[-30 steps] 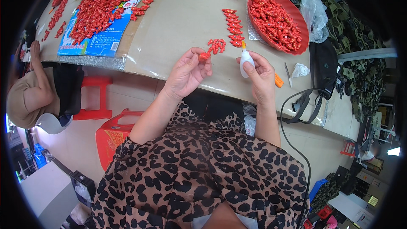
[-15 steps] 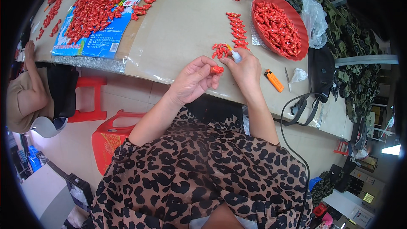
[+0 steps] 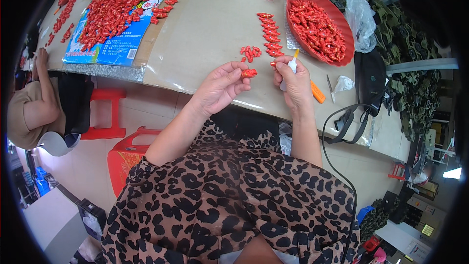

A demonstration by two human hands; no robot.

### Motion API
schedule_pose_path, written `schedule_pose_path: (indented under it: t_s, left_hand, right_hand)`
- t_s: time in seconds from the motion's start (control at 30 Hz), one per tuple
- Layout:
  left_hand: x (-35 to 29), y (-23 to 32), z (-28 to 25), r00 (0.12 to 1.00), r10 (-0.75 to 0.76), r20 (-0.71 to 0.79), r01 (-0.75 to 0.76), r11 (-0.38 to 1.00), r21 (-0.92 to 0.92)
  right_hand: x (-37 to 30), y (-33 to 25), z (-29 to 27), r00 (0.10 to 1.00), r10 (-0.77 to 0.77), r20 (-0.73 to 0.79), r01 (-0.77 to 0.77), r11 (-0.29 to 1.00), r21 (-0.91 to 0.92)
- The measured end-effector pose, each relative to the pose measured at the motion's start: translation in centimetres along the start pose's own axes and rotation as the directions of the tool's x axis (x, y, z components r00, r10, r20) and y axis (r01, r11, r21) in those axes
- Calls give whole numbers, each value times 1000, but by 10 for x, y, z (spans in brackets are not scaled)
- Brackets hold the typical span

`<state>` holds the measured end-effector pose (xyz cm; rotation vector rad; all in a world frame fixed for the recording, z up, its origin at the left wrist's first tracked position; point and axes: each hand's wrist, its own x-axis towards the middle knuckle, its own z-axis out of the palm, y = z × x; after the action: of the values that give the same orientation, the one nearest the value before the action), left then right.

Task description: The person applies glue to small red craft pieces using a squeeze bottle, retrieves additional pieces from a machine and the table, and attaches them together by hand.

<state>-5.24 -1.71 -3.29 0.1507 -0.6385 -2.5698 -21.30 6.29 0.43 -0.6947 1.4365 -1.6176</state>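
Note:
Between the thumb and fingers of my left hand point(image 3: 221, 88) is a small glossy red figurine piece point(image 3: 249, 73), its end pointing right. My right hand point(image 3: 297, 84) is closed round a small white squeeze bottle point(image 3: 292, 64) with a yellow tip that points up and away. At the same hand's thumb and fingertip sits a tiny red piece point(image 3: 273, 64). Just beyond my hands lies a small heap of tiny red parts point(image 3: 251, 53). A column of red figurines point(image 3: 271, 34) runs away from me on the table, right of that heap.
A red scalloped bowl point(image 3: 349, 29) full of red figurines stands at the right. Near it lie an orange lighter point(image 3: 317, 93), a thin pointed tool point(image 3: 330, 88) and a black bag point(image 3: 370, 78). More figurines point(image 3: 112, 14) cover a blue sheet. Another person's arm point(image 3: 44, 78) rests at the left.
My right hand has drawn back from the heap and column toward me and right, now with a tiny red piece at its fingertips. The bottle turned more upright. My left hand barely moved.

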Motion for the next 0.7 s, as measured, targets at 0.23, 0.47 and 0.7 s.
schedule_pose_path:
  t_s: [0.23,0.47,0.7]
  left_hand:
    - [0,-6,9,999,-10,-52,16,993,119]
    - [2,-21,14,999,22,-36,-11,955,295]
    - [2,-22,12,1000,2,-32,10,923,385]
  right_hand:
    - [-22,13,-7,1000,4,30,-14,941,338]
    - [-38,29,-8,995,-102,-21,104,964,243]
    - [-43,31,-5,986,-165,-4,164,977,137]
